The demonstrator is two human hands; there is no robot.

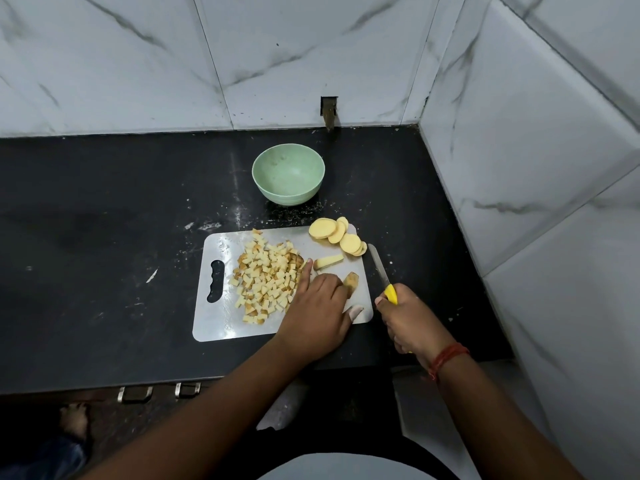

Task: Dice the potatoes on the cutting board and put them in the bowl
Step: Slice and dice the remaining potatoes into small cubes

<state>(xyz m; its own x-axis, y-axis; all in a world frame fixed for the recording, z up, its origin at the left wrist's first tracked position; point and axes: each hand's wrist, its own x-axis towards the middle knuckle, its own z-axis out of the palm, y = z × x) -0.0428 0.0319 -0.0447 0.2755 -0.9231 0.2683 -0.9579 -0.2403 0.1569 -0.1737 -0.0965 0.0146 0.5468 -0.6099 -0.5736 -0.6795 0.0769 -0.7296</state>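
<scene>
Head view: dicing is partly done. Cubes [266,282] lie on the board [221,323]; slices [337,235] wait; the bowl [288,174] is empty. Left hand [317,313] curls on a potato piece [350,284]. Right hand [412,322] grips the knife [381,271], which must come over the piece next.

- Both forearms are bare from elbow to wrist; no sleeves show on either one.
- A red thread band [446,358] is wound several times round the right wrist, its strands bunched and a little frayed.
- The left wrist carries nothing.
- The hands wear no gloves, and no rings can be made out.
- A pale, light-coloured garment [339,467] covers the torso at the bottom edge, with dark clothing round it.
- One bare foot [73,420] shows on the floor, low on the left.
</scene>
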